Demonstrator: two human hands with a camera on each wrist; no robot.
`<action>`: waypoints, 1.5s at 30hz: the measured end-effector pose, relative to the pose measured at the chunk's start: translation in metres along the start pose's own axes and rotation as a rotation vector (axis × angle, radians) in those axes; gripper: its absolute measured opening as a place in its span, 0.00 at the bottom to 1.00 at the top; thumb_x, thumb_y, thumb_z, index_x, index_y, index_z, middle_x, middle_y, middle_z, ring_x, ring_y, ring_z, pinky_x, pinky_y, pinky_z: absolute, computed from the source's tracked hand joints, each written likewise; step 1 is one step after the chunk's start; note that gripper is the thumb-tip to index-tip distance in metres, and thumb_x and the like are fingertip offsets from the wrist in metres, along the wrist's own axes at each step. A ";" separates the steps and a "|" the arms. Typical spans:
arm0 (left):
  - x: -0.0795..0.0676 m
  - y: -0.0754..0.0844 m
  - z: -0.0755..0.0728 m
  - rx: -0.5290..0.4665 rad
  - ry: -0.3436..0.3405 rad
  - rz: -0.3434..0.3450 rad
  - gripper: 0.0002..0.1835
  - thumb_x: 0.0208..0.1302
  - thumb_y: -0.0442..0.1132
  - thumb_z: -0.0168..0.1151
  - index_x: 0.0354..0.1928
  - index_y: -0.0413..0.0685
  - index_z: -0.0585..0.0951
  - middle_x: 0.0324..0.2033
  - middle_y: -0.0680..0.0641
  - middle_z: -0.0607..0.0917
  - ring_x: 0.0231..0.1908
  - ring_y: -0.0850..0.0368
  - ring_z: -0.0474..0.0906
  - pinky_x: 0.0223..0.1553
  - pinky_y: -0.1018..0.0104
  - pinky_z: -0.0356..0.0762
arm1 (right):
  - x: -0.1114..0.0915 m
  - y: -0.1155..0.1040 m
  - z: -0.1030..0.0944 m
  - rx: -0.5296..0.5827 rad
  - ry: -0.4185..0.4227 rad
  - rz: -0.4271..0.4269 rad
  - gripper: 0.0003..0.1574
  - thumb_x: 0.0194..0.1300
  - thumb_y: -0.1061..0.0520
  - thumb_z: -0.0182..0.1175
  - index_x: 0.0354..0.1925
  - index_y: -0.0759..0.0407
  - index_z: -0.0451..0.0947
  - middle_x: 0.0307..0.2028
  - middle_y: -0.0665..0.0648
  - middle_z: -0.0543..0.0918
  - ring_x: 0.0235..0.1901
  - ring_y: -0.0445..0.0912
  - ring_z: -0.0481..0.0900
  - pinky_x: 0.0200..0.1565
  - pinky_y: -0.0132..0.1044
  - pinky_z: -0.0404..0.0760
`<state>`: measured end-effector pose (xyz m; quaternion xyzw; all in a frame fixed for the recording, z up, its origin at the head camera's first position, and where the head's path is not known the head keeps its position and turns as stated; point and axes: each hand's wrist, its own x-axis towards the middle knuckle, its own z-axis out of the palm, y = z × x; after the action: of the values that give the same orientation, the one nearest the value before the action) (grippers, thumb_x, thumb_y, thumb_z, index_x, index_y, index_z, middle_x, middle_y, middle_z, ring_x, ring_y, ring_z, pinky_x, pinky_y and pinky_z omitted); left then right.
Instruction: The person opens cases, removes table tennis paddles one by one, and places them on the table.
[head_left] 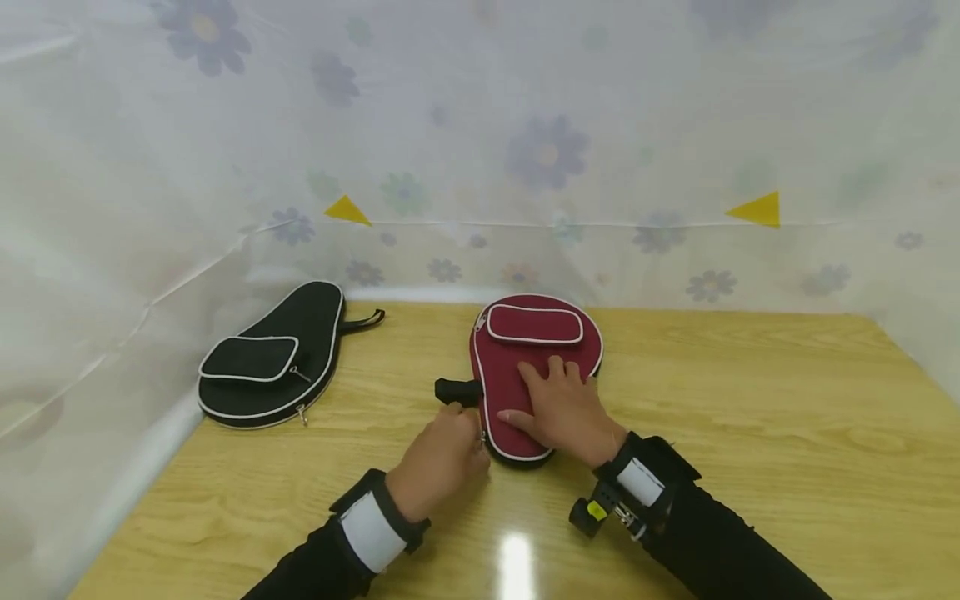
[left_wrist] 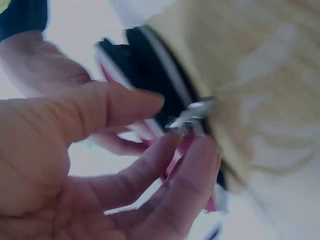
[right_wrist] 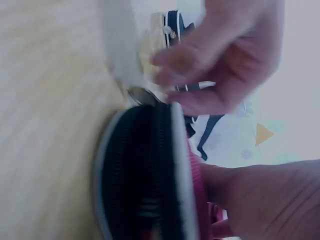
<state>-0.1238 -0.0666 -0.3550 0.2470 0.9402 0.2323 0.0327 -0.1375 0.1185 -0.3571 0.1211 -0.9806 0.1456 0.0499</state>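
Note:
A dark red table-tennis paddle case (head_left: pixel 504 375) with white piping lies on the table. My right hand (head_left: pixel 566 408) rests on its narrower part with fingers spread. At the case's lower left edge my left hand (head_left: pixel 442 454) is curled, its thumb and fingertips close around a silver zipper pull (left_wrist: pixel 192 114). A black strap (head_left: pixel 457 392) sticks out from that same side, just above the left hand. In the right wrist view, the zipper edges (right_wrist: pixel 165 165) of the case stand apart around a dark gap. Motion blur softens both wrist views.
A black paddle case (head_left: pixel 270 358) with white piping and a wrist strap (head_left: pixel 363 322) lies at the table's left edge. Behind the wooden table (head_left: pixel 750 400) hangs a flower-patterned sheet (head_left: pixel 480 150) with two yellow triangles on it.

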 end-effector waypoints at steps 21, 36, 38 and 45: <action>0.035 0.055 0.040 0.344 0.096 -0.069 0.41 0.67 0.57 0.61 0.66 0.25 0.71 0.58 0.24 0.78 0.53 0.28 0.80 0.52 0.45 0.80 | -0.011 0.045 0.000 0.411 0.329 0.095 0.40 0.71 0.51 0.63 0.70 0.72 0.62 0.60 0.76 0.65 0.59 0.69 0.63 0.57 0.67 0.63; 0.021 0.047 0.035 0.527 0.403 0.162 0.17 0.73 0.43 0.60 0.23 0.44 0.76 0.16 0.49 0.78 0.16 0.58 0.80 0.14 0.67 0.74 | -0.005 0.039 0.018 0.583 0.478 0.107 0.37 0.80 0.53 0.46 0.71 0.79 0.48 0.62 0.82 0.57 0.62 0.71 0.62 0.65 0.64 0.61; 0.021 0.045 0.034 0.539 0.420 0.174 0.17 0.72 0.42 0.61 0.23 0.45 0.75 0.16 0.50 0.77 0.16 0.59 0.80 0.15 0.68 0.75 | -0.006 0.038 0.021 0.590 0.451 0.125 0.37 0.81 0.53 0.45 0.72 0.78 0.46 0.62 0.81 0.56 0.61 0.71 0.63 0.63 0.64 0.63; 0.020 0.038 0.022 0.283 0.405 0.157 0.16 0.74 0.36 0.57 0.25 0.40 0.74 0.16 0.49 0.74 0.14 0.58 0.77 0.11 0.71 0.69 | -0.006 0.040 0.026 0.530 0.342 0.138 0.42 0.79 0.52 0.49 0.73 0.77 0.44 0.63 0.81 0.57 0.60 0.71 0.66 0.60 0.65 0.69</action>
<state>-0.1207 -0.0183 -0.3563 0.2698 0.9287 0.1447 -0.2092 -0.1434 0.1495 -0.3941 0.0369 -0.8919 0.4171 0.1708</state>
